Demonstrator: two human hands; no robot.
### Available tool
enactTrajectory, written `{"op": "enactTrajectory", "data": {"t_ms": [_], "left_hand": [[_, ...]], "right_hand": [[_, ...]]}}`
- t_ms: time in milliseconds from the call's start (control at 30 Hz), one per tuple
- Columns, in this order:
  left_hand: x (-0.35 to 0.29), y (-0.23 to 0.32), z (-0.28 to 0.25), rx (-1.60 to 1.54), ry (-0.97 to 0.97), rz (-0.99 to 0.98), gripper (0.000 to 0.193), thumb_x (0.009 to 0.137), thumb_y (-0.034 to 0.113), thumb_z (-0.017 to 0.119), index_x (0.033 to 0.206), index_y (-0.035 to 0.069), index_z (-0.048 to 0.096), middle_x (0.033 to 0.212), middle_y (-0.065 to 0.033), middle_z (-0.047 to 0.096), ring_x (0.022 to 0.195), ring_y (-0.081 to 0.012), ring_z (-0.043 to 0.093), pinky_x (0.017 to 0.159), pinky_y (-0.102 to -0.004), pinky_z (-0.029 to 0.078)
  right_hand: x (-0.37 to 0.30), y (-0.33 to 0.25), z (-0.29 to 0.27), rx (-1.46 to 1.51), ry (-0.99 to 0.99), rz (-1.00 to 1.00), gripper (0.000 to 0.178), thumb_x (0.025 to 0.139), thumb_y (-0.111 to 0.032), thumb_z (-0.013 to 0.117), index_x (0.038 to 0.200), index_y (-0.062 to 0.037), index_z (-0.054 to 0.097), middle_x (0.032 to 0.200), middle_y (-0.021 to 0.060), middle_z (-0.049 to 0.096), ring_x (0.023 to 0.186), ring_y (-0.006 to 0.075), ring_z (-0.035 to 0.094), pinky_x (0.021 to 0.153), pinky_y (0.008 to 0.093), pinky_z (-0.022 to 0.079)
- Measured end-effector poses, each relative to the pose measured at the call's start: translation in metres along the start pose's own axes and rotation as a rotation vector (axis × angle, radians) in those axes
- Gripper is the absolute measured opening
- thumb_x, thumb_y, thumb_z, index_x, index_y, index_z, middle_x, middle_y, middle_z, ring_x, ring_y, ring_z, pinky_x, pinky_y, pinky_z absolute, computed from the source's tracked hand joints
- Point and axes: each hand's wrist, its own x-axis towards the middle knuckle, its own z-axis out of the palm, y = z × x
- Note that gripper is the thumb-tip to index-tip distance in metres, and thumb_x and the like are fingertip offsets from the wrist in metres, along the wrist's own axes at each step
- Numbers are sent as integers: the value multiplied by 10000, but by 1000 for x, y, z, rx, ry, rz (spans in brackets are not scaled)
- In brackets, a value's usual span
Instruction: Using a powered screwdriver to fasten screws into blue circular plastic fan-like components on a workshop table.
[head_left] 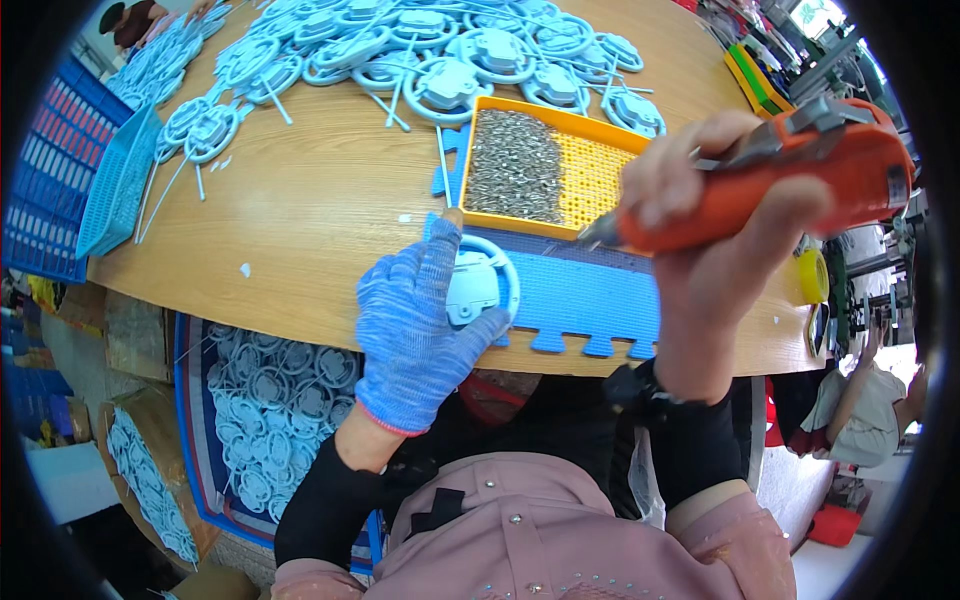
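Observation:
In a blue knitted glove, my left hand (415,325) grips a light-blue plastic ring part (475,285) with a boxy centre, thumb on its lower rim. The part rests on a blue foam mat (590,300) at the table's front edge. My bare right hand (705,215) is wrapped round an orange power tool (770,190) with a pointed metal nose, raised above the mat's right side. Its nose is beside the front rim of a yellow tray (605,180). Small silver metal pieces (515,165) fill the tray's left half.
Many similar ring parts (445,85) are heaped at the back. A blue basket (120,185) stands at the table's left edge. Below, a blue-rimmed crate (280,400) and a cardboard box (150,480) hold more. Yellow tape (813,277) is at the right edge. Other people are nearby.

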Motion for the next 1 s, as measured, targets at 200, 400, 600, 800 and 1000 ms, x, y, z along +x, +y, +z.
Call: {"op": "enactTrajectory", "data": {"t_ms": [200,400,600,800,1000], "left_hand": [[2,-28,17,-103,46,32,928,579,340,829,1319,-44,421,968,-142,574,915,-319,526,846,-440,371],[-6,-38,30,-195,51,-94,874,574,309,825,1294,-13,448,1025,-166,558,940,-349,514,871,-459,392],[-8,-39,40,-313,92,-28,841,562,240,803,1287,-5,454,1052,-156,559,950,-368,509,868,-447,411],[-2,-27,36,-144,242,83,780,576,228,786,1253,1,474,1065,-148,568,963,-367,516,871,-450,410],[6,-19,21,-168,122,38,779,586,245,775,1268,23,473,1027,-143,585,931,-348,541,834,-435,419]], "right_hand": [[-24,15,62,-201,-98,126,679,764,-695,574,911,-39,477,584,32,502,495,143,492,472,277,422],[-31,31,74,-151,-144,158,617,780,-625,632,913,-47,465,594,32,507,503,134,488,483,258,412],[-36,29,73,-119,-188,214,567,772,-559,689,915,-59,465,608,40,513,537,140,506,496,266,411],[-38,32,77,-47,-170,153,505,784,-470,722,902,-52,464,614,46,512,552,152,504,503,270,404],[-45,45,77,-26,-189,175,454,780,-397,747,904,-50,481,642,47,526,552,142,504,503,263,408]]}}
